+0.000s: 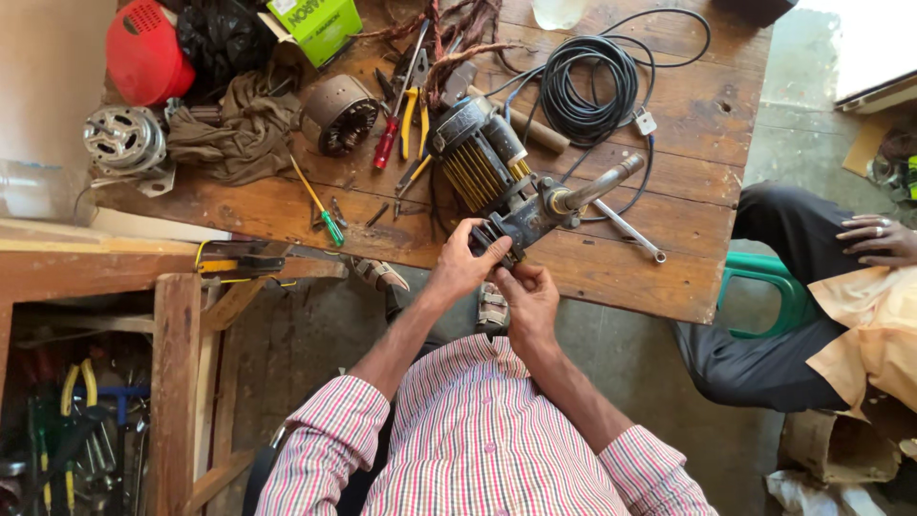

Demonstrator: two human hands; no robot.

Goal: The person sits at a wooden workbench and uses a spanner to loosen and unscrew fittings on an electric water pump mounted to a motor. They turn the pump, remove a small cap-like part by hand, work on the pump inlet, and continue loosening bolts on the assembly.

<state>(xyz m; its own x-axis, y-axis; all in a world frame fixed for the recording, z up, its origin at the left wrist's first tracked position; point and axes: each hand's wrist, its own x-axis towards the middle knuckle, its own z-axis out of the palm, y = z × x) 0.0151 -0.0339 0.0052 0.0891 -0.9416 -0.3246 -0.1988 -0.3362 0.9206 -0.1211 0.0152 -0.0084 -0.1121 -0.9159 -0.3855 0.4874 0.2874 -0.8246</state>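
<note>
A dark electric pump motor (489, 164) with yellow windings and a metal outlet pipe (600, 183) lies on the wooden workbench (669, 258), its pump head overhanging the near edge. My left hand (462, 266) grips the near end of the pump head from the left, thumb on top. My right hand (528, 294) sits just below and to the right, fingers pinching a small part against the same end. Both forearms wear a checked shirt with rolled sleeves.
On the bench lie a coiled black cable (585, 84), yellow-handled pliers (413, 122), a red screwdriver (390, 136), a green screwdriver (323, 215), a stator (340, 115), a small motor (124, 139), a rag (239, 129) and a wrench (630, 231). Another person (841, 315) sits at right on a green chair (769, 287).
</note>
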